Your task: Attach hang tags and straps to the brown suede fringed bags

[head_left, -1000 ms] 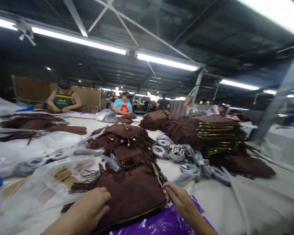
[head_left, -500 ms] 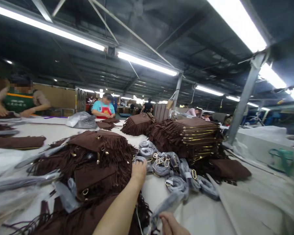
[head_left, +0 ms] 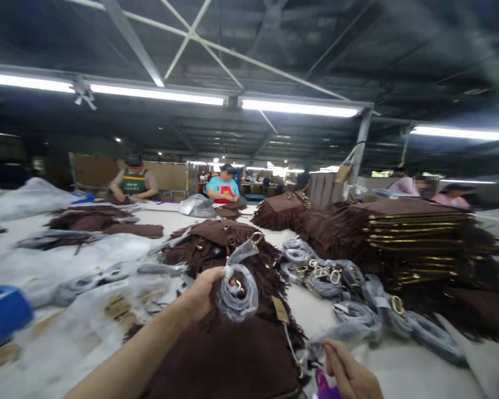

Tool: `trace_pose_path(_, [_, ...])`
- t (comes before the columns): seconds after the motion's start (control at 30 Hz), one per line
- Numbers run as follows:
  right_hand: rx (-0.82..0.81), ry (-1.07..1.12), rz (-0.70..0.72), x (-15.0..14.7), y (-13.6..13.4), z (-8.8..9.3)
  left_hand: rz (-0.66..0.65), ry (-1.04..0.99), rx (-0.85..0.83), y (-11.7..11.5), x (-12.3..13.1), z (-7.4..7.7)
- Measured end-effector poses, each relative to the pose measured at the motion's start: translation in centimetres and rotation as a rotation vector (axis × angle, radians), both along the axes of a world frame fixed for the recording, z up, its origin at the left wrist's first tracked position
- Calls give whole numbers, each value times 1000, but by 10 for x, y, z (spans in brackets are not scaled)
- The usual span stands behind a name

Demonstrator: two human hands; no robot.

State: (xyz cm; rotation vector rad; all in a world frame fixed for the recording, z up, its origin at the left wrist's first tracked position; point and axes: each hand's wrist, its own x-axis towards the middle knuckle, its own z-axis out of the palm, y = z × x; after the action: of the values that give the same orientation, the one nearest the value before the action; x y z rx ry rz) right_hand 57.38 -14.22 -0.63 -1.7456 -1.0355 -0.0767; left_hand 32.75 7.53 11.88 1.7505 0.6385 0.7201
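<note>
Coiled strap [head_left: 233, 303] moved from the strap pile [head_left: 325, 284] to above the brown bag [head_left: 228, 360], left hand [head_left: 203, 295] grasping its side, right hand [head_left: 350, 370] pinching grey plastic [head_left: 336, 332] beside the bag's right edge.

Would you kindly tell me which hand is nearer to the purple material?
Right: the right hand is beside the purple material; the left hand is farther away, up and to its left, holding a wrapped coiled strap.

Head-worn view (wide-angled), facing forward, table [head_left: 411, 366] close below
</note>
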Motion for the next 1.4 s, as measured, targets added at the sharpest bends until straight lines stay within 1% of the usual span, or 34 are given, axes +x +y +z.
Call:
trace_pose_path(0.07, [-61, 6, 26, 2, -2, 2, 119, 246, 108, -12, -54, -16])
trace_pose_path(0.13, [-138, 18, 71, -5, -3, 7, 199, 438, 188, -21, -95, -28])
trace_pose_path(0.2, [-148, 26, 106, -23, -4, 19, 256, 558, 253, -26, -118, -33])
trace_pose_path(0.23, [-128, 28, 127, -36, -4, 27, 279, 614, 301, -27, -122, -34])
trace_pose_path(0.27, [-104, 28, 159, -50, -4, 37, 294, 659, 353, -27, -121, -33])
trace_pose_path(0.33, [-89, 35, 264, -80, -2, 57, 281, 716, 454, -26, -108, -31])
trace_pose_path(0.4, [-133, 74, 394, -106, 1, 72, 204, 740, 536, -26, -86, -31])
trace_pose_path(0.43, [-166, 111, 455, -116, 3, 75, 157, 747, 567, -26, -75, -33])
trace_pose_path(0.5, [-225, 218, 565, -131, 6, 76, 99, 760, 609, -24, -57, -39])
trace_pose_path(0.53, [-245, 280, 612, -136, 8, 73, 94, 766, 621, -22, -53, -43])
trace_pose_path(0.63, [-278, 452, 704, -148, 12, 61, 141, 748, 649, -15, -54, -50])
trace_pose_path(0.67, [-272, 477, 702, -151, 15, 59, 161, 727, 661, -15, -58, -50])
trace_pose_path(0.73, [-208, 440, 657, -155, 22, 60, 197, 679, 689, -18, -67, -45])
trace_pose_path(0.83, [-10, 342, 540, -160, 39, 74, 227, 525, 730, -35, -75, -34])
trace_pose_path(0.9, [61, 387, 553, -163, 53, 86, 224, 357, 756, -50, -75, -28])
trace_pose_path(0.97, [43, 458, 619, -165, 66, 98, 207, 242, 790, -61, -74, -26])
trace_pose_path(1.0, [21, 467, 640, -165, 71, 103, 201, 233, 811, -63, -73, -26])
trace_pose_path(1.07, [3, 412, 612, -167, 79, 112, 198, 272, 843, -63, -77, -28])
trace_pose_path(1.13, [9, 293, 562, -168, 81, 120, 187, 366, 844, -59, -85, -29])
trace_pose_path(1.2, [0, 182, 561, -170, 81, 129, 161, 450, 815, -55, -97, -26])
trace_pose_path(1.27, [-27, 135, 601, -172, 80, 139, 143, 403, 784, -58, -105, -15])
trace_pose_path(1.33, [-40, 125, 666, -174, 80, 149, 132, 234, 730, -66, -107, 0])
trace_pose_path(1.4, [-25, 110, 724, -175, 80, 156, 86, 76, 617, -73, -102, 13])
